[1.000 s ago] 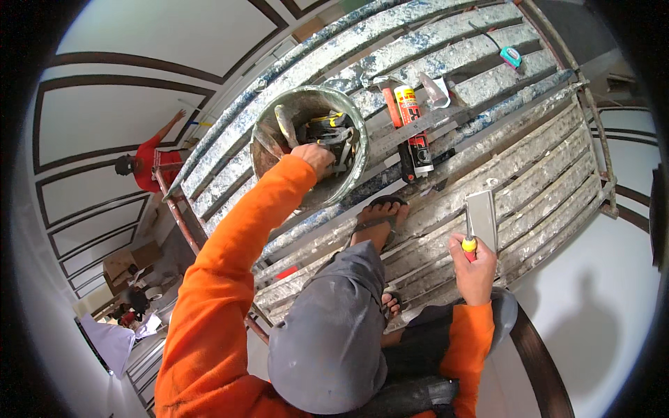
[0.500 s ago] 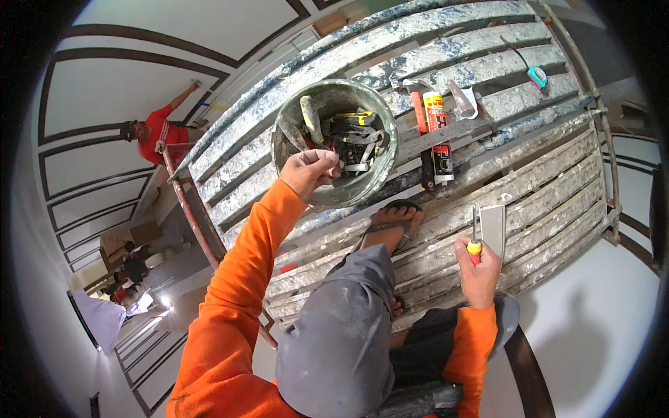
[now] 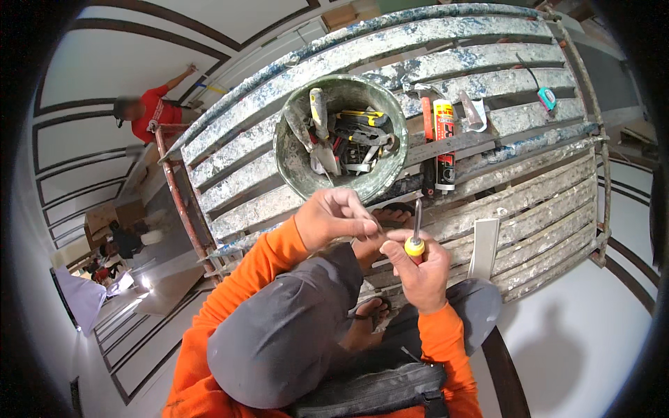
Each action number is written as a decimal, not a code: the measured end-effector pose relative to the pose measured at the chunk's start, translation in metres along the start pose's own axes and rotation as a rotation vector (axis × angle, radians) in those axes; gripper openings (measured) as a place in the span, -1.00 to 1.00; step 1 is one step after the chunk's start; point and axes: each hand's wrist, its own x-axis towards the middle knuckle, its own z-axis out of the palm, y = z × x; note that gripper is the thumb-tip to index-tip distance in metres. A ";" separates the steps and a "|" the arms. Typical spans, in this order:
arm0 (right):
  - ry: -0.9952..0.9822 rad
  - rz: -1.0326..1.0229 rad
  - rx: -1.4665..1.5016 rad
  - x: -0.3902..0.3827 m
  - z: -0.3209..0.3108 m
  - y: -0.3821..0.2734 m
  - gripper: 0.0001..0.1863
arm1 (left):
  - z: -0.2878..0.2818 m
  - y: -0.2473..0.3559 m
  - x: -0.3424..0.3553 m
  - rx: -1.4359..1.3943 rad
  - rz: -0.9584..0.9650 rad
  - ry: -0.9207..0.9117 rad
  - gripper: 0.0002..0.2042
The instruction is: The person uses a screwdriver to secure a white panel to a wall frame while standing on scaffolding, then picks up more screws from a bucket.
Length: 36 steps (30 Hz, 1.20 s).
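Note:
My left hand is closed in a pinch just below the bucket, fingertips near my right hand; what it holds I cannot make out. My right hand grips a screwdriver by its yellow handle, metal shaft pointing up. A paint-stained green bucket holds several tools, among them a trowel and yellow-black cutters. Beside it lie a sealant tube, an orange-and-black handled tool and a steel ruler. A pale strip rests on the slats to my right.
I sit on paint-spattered slatted scaffold planks with metal tube frames. A teal tool with a dark cord or strap lies at the upper right. A person in a red shirt reaches toward a panelled surface on the left.
My left hand has come out of the bucket and moved down and right. My right hand, with the screwdriver, has moved left to meet it, away from the pale strip.

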 end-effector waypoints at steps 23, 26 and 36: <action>0.479 0.223 0.301 -0.015 -0.049 0.009 -0.81 | -0.058 -0.017 0.132 2.045 -0.068 0.168 -0.77; 0.448 0.232 0.299 -0.018 -0.053 0.012 -0.80 | -0.054 -0.018 0.138 2.085 -0.067 0.125 -0.76; 0.467 0.231 0.341 -0.030 -0.056 0.009 -0.81 | -0.044 0.020 0.047 0.086 0.048 0.321 -0.78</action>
